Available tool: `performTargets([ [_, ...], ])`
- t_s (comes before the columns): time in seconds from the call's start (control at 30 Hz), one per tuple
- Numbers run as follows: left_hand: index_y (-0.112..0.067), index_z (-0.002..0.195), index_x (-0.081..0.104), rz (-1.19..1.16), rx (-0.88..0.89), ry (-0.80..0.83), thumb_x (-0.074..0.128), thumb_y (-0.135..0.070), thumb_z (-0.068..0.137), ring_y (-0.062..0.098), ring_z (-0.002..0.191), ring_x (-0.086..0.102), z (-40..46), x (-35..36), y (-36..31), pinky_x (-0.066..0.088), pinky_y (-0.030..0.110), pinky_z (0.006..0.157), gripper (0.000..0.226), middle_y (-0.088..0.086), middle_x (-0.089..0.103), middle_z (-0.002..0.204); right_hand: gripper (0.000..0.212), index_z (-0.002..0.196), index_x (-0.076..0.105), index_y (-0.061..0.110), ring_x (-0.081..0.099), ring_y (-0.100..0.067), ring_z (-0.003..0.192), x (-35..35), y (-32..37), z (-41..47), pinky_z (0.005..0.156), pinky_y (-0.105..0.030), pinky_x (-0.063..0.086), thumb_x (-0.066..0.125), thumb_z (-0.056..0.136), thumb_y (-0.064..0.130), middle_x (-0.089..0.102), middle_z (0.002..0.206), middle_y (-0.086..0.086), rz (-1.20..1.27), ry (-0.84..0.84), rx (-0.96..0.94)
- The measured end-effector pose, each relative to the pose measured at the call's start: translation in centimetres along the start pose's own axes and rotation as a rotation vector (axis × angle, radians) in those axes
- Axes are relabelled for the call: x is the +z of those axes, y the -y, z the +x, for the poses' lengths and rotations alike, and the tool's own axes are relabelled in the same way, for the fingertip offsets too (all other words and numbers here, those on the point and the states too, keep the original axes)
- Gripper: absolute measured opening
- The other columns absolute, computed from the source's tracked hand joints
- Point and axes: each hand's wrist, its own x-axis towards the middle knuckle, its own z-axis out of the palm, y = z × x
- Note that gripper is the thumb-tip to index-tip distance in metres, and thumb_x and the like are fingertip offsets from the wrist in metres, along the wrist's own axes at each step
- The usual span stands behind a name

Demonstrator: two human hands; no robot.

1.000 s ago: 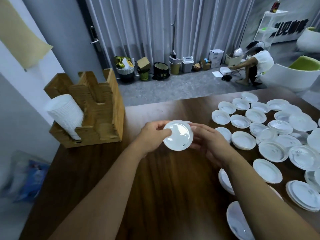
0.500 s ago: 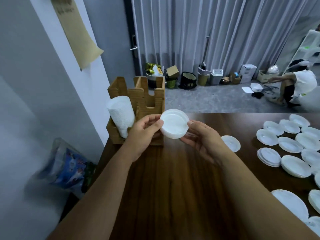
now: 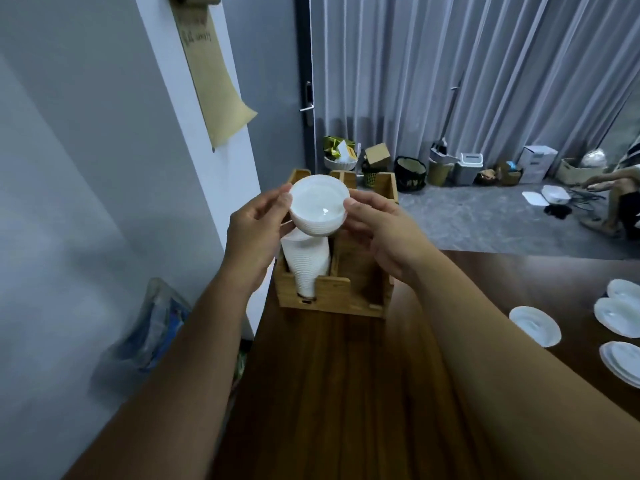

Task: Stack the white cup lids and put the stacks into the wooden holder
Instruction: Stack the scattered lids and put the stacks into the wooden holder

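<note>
A short stack of white cup lids (image 3: pixel 318 209) is held between both hands just above the wooden holder (image 3: pixel 360 289). My left hand (image 3: pixel 256 230) pinches its left rim; my right hand (image 3: pixel 377 223) pinches its right rim. The holder stands at the table's far left corner. A tall stack of white lids (image 3: pixel 306 266) leans in the holder's left slot, right under the held stack. The slot to its right looks empty. More loose lids (image 3: pixel 535 325) lie on the table at the right edge.
The dark wooden table (image 3: pixel 346 393) ends at a grey wall and white pillar on the left. A plastic bag (image 3: pixel 152 327) lies on the floor left of the table. A person crouches on the floor at far right, among boxes and bins by the curtain.
Both hands have carried the lid stack left and away from me, from over the table middle to just above the holder. My view has turned left, so most loose lids have left the frame.
</note>
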Motion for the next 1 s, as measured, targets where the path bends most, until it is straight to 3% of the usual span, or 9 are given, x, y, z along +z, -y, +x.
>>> performTargets([
  [0.23,-0.034,0.120,0.077,0.011,-0.036,-0.015,0.071,-0.024,0.105,0.013,0.109,0.074,3.9,-2.2,0.7,0.064,0.022,0.081,0.019,-0.026,0.072,0.111,0.037,0.138,0.070,0.012,0.072,-0.028,0.125,2.5,-0.4,4.4,0.113,-0.047,0.056,0.075,0.102,0.020,0.078,0.131,-0.007,-0.076,-0.036,0.008],
  [0.43,-0.029,0.126,0.078,0.006,-0.079,-0.018,0.070,-0.023,0.106,0.016,0.113,0.074,5.6,-3.0,2.4,0.063,0.021,0.082,0.022,-0.024,0.071,0.110,0.039,0.137,0.072,0.020,0.067,-0.016,0.125,3.2,-1.4,6.1,0.111,-0.035,0.051,0.077,0.101,0.033,0.076,0.132,0.003,-0.281,-0.072,-0.011],
  [0.57,-0.037,0.113,0.077,-0.020,-0.082,0.004,0.072,-0.025,0.105,0.014,0.111,0.075,6.0,-3.1,3.3,0.063,0.021,0.080,0.016,-0.025,0.073,0.110,0.037,0.134,0.074,0.025,0.062,0.003,0.113,3.2,-1.9,6.3,0.094,-0.020,0.045,0.078,0.099,0.036,0.074,0.118,0.020,-0.307,-0.087,-0.010],
  [0.7,-0.040,0.108,0.079,-0.037,-0.082,0.028,0.074,-0.024,0.103,0.013,0.105,0.078,5.9,-3.2,3.9,0.063,0.022,0.078,0.017,-0.025,0.076,0.108,0.034,0.132,0.076,0.026,0.063,-0.015,0.133,2.7,-2.4,6.3,0.113,-0.036,0.046,0.077,0.100,0.038,0.074,0.135,0.008,-0.300,-0.126,-0.025],
  [0.83,-0.030,0.124,0.079,0.001,-0.094,0.029,0.073,-0.024,0.104,0.017,0.110,0.076,5.6,-3.2,4.7,0.064,0.023,0.083,0.022,-0.017,0.075,0.117,0.028,0.128,0.077,0.026,0.064,-0.015,0.131,2.4,-3.4,6.0,0.118,-0.043,0.048,0.077,0.101,0.035,0.074,0.132,0.008,-0.295,-0.148,-0.007],
  [1.0,-0.033,0.133,0.075,0.148,-0.052,0.022,0.068,-0.037,0.106,0.011,0.110,0.066,5.4,-3.2,5.3,0.058,0.019,0.081,0.028,-0.020,0.069,0.119,0.031,0.130,0.078,0.021,0.066,-0.019,0.131,2.4,-4.4,5.8,0.120,-0.049,0.049,0.076,0.101,0.033,0.076,0.132,0.005,-0.222,-0.169,-0.004],
])
